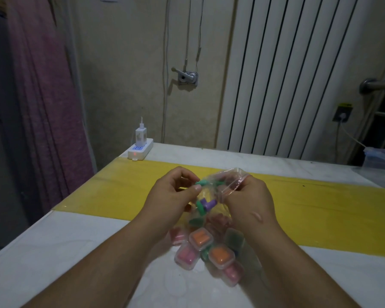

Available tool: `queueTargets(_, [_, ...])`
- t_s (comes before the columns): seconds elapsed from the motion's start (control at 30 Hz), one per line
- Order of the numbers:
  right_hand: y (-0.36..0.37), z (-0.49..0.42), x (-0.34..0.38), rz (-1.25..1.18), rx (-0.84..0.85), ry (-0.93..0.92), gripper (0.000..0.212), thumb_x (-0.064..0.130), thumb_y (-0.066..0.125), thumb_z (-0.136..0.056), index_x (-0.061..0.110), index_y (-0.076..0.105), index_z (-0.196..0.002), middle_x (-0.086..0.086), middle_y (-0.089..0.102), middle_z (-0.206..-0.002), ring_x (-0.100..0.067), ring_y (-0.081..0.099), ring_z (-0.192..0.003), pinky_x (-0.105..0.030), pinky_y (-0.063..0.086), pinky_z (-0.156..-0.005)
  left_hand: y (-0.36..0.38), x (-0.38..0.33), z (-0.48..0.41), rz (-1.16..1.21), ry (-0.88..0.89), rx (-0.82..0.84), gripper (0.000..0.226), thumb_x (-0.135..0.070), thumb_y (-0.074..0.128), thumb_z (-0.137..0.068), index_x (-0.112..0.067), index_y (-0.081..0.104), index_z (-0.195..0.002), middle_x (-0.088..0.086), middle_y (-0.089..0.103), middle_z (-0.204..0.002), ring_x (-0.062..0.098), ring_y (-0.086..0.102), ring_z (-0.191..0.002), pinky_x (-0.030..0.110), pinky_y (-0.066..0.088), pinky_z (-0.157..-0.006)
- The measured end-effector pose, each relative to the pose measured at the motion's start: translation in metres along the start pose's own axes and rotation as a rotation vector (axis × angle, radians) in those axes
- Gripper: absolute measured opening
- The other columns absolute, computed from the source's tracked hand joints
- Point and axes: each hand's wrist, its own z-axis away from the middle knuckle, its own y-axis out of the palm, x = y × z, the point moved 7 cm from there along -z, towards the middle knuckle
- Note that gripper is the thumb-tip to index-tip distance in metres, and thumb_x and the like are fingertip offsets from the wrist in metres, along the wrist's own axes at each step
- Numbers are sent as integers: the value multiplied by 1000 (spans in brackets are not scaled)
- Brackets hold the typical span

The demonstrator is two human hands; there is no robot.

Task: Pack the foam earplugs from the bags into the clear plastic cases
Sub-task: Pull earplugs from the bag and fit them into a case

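The worktop [76, 252] is white and fills the near half of the view. A purple curtain [42, 96] hangs at far left, and a white ribbed radiator [298, 74] stands against the far wall at right. A yellow sheet [320, 207] lies across the worktop from left to right, under the working area.

Both forearms enter from the near edge and meet above the middle of the yellow sheet. The left hand [171, 196] has its fingers curled, with the thumb tip pressed against a green earplug [201, 182] at the left edge of the bag mouth. It cannot be told whether bag film lies between thumb and earplug. The right hand [249, 201] pinches the reddish zip edge of the clear bag [231, 177], which is raised off the worktop between the two hands.

The bag hangs down between the wrists. Inside it a purple earplug [208, 203] and further green ones are visible. The lower part of the bag is blurred.

A cluster of clear plastic cases [209, 247] lies on the white surface just near of the hands, touching one another. Two orange-filled cases [201, 238] sit at the middle, with pink-filled cases to the left and nearer right and a green-filled case [234, 237] at right.

A white power strip [140, 150] sits at the far left corner of the worktop, carrying a white charger [141, 135]
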Motion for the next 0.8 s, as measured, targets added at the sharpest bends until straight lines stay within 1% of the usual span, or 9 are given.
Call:
queueTargets(0.1, [-9,0,1,-44,-68,6,28,1,67,-74,28,76,-79,9,73,-72,-11,65,-70,-31,54,-62,-9,0,-3,-7,46,-116,10,-1,65,-87,-10,64,-85,-7,60,-61,10,55,-58,24,47,-52])
queueTargets(0.2, [-10,-1,1,-122,-58,23,32,-3,67,-72,26,76,-77,7,73,-71,-9,63,-66,-27,50,-58,-16,4,-5,-22,25,-184,10,-3,65,-87,-12,65,-85,-12,58,-57,3,53,-53,19,45,-51])
queueTargets(0.3, [-9,-3,1,-129,-28,12,30,-1,66,-76,27,75,-74,1,74,-72,-12,66,-66,-37,58,-70,-31,10,-7,-73,0,-312,10,-8,66,-88,-17,65,-86,-6,61,-63,4,55,-54,26,48,-57])
queueTargets(0.4, [-14,-5,-3,-173,-53,44,33,-4,62,-79,27,73,-81,1,74,-75,-19,72,-69,-45,59,-80,-49,17,-10,-86,-38,-436,9,-9,65,-89,-18,64,-88,2,63,-71,13,58,-63,20,46,-53])
queueTargets(0.5, [-16,-7,-6,-180,-63,64,31,-4,61,-79,24,73,-84,-1,73,-77,-20,71,-69,-45,60,-80,-60,23,-9,-57,-94,-520,7,-10,65,-89,-17,64,-91,4,64,-76,17,60,-68,16,45,-48])
queueTargets(0.6, [-16,-9,-9,-223,-42,100,30,-6,60,-81,20,73,-84,-4,73,-81,-18,70,-69,-39,60,-79,-60,27,-9,-98,-152,-485,5,-10,64,-90,-14,65,-94,3,64,-79,14,64,-65,20,46,-48])
queueTargets(0.67, [-15,-9,-10,-319,1,149,27,-9,59,-82,14,72,-84,-11,72,-85,-21,69,-72,-36,60,-78,-59,27,-8,-257,-191,-449,12,-17,63,-92,-14,66,-103,0,64,-90,6,59,-62,17,45,-50])
queueTargets(0.73, [-13,-7,-9,-400,45,186,21,-8,60,-84,9,71,-83,-14,71,-88,-24,68,-76,-34,59,-78,-59,20,-9,-593,-166,-452,26,-30,61,-92,-23,65,-116,-3,63,-105,10,57,-80,25,47,-68])
queueTargets(0.8, [-9,-6,-8,-427,72,191,18,-8,60,-86,7,70,-85,-12,71,-84,-22,68,-71,-30,59,-72,-52,7,-6,-643,-53,-466,25,-32,61,-92,-29,64,-116,-4,59,-111,19,59,-95,27,53,-68])
